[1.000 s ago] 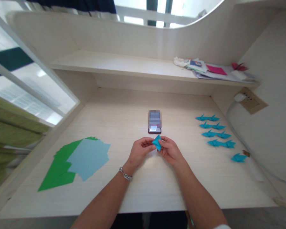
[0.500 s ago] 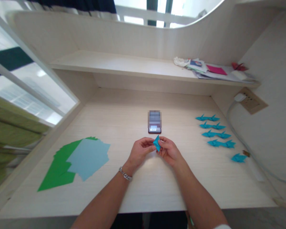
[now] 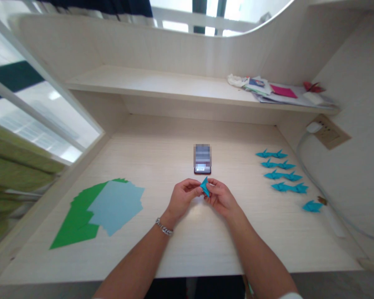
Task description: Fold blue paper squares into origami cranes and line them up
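A small blue piece of folded paper (image 3: 205,187) is held upright between my two hands above the desk (image 3: 187,245). My left hand (image 3: 185,194) pinches its left edge between thumb and fingers. From the other side, my right hand (image 3: 220,197) grips it with the thumb pressed on its face and the fingers curled behind. Parts of the folds are hidden by the fingertips. Just beyond the hands lies a phone (image 3: 202,169) with a lit, blurred screen.
On the left, light blue paper sheets (image 3: 116,209) overlap green sheets (image 3: 73,226). Several folded blue paper cranes (image 3: 286,188) line the right side, with a single one (image 3: 312,206) nearer me. A cable (image 3: 311,174) runs from a wall socket (image 3: 330,132). Papers (image 3: 282,91) lie on the shelf.
Both hands keep their hold on the folded paper, with only very slight movement of the fingers. Everything else looks the same.
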The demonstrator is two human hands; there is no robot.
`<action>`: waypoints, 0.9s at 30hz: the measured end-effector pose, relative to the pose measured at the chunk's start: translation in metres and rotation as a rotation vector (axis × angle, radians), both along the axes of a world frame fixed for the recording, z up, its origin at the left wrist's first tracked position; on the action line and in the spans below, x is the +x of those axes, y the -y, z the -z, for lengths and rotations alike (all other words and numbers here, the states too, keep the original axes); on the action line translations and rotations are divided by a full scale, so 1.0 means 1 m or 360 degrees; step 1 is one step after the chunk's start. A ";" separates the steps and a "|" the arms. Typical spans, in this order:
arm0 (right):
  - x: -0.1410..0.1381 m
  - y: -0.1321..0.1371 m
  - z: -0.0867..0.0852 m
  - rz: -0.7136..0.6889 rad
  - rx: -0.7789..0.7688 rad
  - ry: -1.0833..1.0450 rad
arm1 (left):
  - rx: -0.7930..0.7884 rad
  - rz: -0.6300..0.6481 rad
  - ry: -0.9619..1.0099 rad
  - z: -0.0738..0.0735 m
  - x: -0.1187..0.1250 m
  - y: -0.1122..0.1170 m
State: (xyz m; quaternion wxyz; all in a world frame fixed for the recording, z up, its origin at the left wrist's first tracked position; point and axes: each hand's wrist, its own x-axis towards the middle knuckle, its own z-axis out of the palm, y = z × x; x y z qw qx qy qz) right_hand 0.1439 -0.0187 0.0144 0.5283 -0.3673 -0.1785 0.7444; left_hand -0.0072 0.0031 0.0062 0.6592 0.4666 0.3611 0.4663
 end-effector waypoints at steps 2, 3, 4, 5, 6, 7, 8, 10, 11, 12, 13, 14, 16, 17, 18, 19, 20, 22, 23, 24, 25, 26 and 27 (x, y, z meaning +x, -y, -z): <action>0.000 0.000 0.001 -0.0015 0.0013 0.0013 | -0.0018 -0.0002 0.0044 0.000 0.001 0.001; 0.000 0.000 0.002 -0.0023 0.0024 0.0015 | -0.0028 0.0002 0.0067 0.001 0.001 0.001; 0.000 -0.001 0.003 -0.0029 0.0034 0.0011 | -0.0039 0.0007 0.0091 0.001 0.001 0.001; 0.000 -0.001 0.005 -0.0033 0.0042 0.0004 | -0.0051 0.0015 0.0111 0.001 0.001 0.001; 0.000 -0.001 0.007 -0.0030 0.0047 -0.0005 | -0.0064 0.0028 0.0127 0.001 0.001 0.001; 0.001 -0.002 0.008 -0.0022 0.0049 -0.0011 | -0.0077 0.0043 0.0139 0.000 0.001 0.001; 0.001 -0.002 0.010 -0.0009 0.0052 -0.0011 | -0.0087 0.0057 0.0145 0.000 0.001 0.001; 0.003 -0.003 0.012 0.0026 0.0064 0.0026 | -0.0090 0.0053 0.0124 0.000 0.002 0.001; 0.004 -0.003 0.012 0.0046 0.0076 0.0064 | -0.0079 0.0026 0.0091 -0.001 0.002 0.001; 0.005 -0.004 0.012 0.0066 0.0089 0.0115 | -0.0062 -0.0014 0.0045 -0.001 0.002 0.001; 0.005 -0.004 0.012 0.0086 0.0101 0.0176 | -0.0038 -0.0058 -0.0011 -0.001 0.003 0.002; 0.005 -0.004 0.012 0.0104 0.0113 0.0239 | -0.0009 -0.0094 -0.0072 -0.001 0.003 0.002; 0.005 -0.004 0.012 0.0131 0.0133 0.0353 | 0.0070 -0.0117 -0.0191 -0.001 0.004 0.002; 0.005 -0.004 0.013 0.0130 0.0146 0.0397 | 0.0123 -0.0103 -0.0250 -0.001 0.004 0.002; 0.004 -0.004 0.013 0.0120 0.0163 0.0431 | 0.0183 -0.0083 -0.0308 0.000 0.004 0.002; 0.003 -0.004 0.013 0.0103 0.0183 0.0461 | 0.0244 -0.0065 -0.0365 0.000 0.004 0.002; 0.002 -0.004 0.014 0.0084 0.0207 0.0497 | 0.0300 -0.0053 -0.0419 0.001 0.003 0.002; 0.001 -0.004 0.015 0.0081 0.0268 0.0617 | 0.0385 -0.0060 -0.0505 0.001 0.002 0.002; 0.000 -0.005 0.015 0.0111 0.0310 0.0704 | 0.0417 -0.0086 -0.0545 0.001 0.001 0.002; -0.001 -0.005 0.014 0.0155 0.0358 0.0798 | 0.0450 -0.0125 -0.0596 0.001 0.001 0.002; -0.001 -0.005 0.014 0.0198 0.0407 0.0883 | 0.0489 -0.0176 -0.0659 0.000 0.001 0.003; -0.002 -0.005 0.014 0.0224 0.0448 0.0945 | 0.0535 -0.0233 -0.0731 -0.001 0.000 0.003; -0.003 -0.005 0.013 0.0231 0.0476 0.0983 | 0.0585 -0.0293 -0.0806 -0.002 0.000 0.004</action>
